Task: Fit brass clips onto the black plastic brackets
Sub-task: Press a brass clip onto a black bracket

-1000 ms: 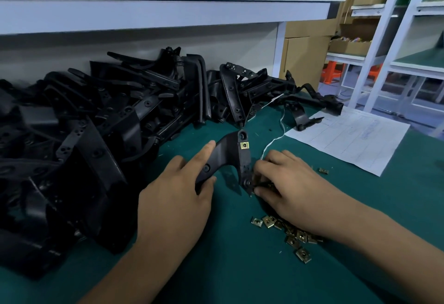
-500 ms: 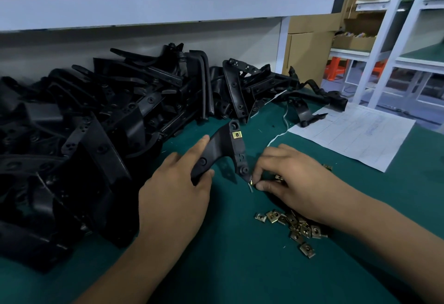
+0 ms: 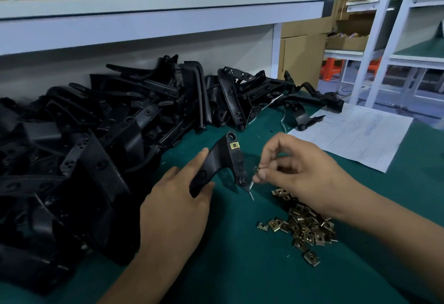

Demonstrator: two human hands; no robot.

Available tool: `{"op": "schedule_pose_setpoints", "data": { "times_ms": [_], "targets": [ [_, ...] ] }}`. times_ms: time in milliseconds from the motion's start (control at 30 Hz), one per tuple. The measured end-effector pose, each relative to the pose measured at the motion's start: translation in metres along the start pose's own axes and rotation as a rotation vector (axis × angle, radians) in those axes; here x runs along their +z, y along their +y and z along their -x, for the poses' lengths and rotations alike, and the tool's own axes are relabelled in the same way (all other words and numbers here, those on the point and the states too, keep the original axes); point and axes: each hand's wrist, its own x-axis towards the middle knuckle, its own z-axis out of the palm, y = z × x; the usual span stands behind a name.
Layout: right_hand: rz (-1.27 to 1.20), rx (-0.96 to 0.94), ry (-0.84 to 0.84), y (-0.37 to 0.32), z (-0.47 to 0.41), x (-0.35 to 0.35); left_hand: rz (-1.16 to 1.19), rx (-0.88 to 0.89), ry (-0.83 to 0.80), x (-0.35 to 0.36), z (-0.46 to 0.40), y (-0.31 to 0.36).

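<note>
The left hand point(image 3: 177, 198) grips a curved, matte black bracket point(image 3: 224, 162), its long arm pointing away; the right hand point(image 3: 298, 174) pinches a small brass clip point(image 3: 257, 170).

— What is the left hand point(image 3: 175, 198) doing?
— It is gripping a black plastic bracket point(image 3: 224, 163) that is already wearing one brass clip point(image 3: 234, 145) near its top.
— And the right hand point(image 3: 305, 174)?
— It is pinching a small clip point(image 3: 257, 169) just beside the bracket's lower end, above the loose clips point(image 3: 304, 228) lying on the green mat point(image 3: 240, 267).
— Behind them?
— A bracket heap point(image 3: 96, 140) is sprawling along the wall, and a paper sheet point(image 3: 355, 135) is lying at the right.
</note>
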Motion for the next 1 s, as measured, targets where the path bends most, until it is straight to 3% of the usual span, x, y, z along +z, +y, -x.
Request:
{"op": "schedule_pose_setpoints", "data": {
  "times_ms": [367,600,800,1000],
  "targets": [
    [-0.525,0.105,0.014,-0.008,-0.003,-0.004,0.157,0.130,0.050,-0.002,0.002,0.003],
    [-0.584,0.102,-0.024,-0.015,-0.002,-0.007,0.160,0.201,0.117,-0.003,0.002,0.002],
    [-0.513,0.100,-0.029,-0.020,0.000,-0.007,0.098,0.228,0.111,-0.004,0.002,0.004],
    [-0.602,0.168,-0.082,-0.022,0.000,-0.009,0.137,0.242,0.078,-0.004,0.002,0.003]
  ]
}}
